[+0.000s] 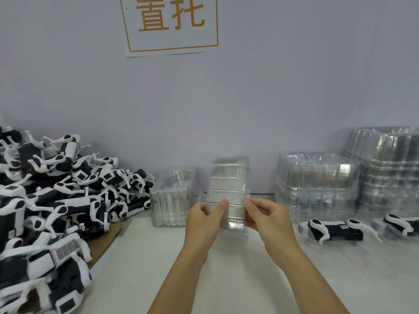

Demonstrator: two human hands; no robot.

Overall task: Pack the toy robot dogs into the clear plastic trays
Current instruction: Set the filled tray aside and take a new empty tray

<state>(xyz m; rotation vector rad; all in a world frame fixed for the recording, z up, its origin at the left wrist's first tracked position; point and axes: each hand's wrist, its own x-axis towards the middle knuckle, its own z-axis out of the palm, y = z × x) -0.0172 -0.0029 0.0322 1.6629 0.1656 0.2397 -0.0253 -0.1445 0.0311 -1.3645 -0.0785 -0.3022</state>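
Observation:
A clear plastic tray point(229, 177) stands upright on its edge at the middle of the white table, held between both hands. My left hand point(204, 220) pinches its left side with the thumb on the front. My right hand point(264, 217) pinches its right side the same way. A big heap of black-and-white toy robot dogs point(54, 191) fills the left of the table. A packed dog point(333, 230) lies on its side at the right, and another dog point(401, 225) lies beyond it at the frame edge.
A second clear tray point(174, 198) lies just left of the held one. Tall stacks of clear trays point(317, 184) stand at the right against the grey wall, with a higher stack point(390, 171) further right. A paper sign point(171, 23) hangs on the wall. Bare table top point(226, 279) shows around my forearms.

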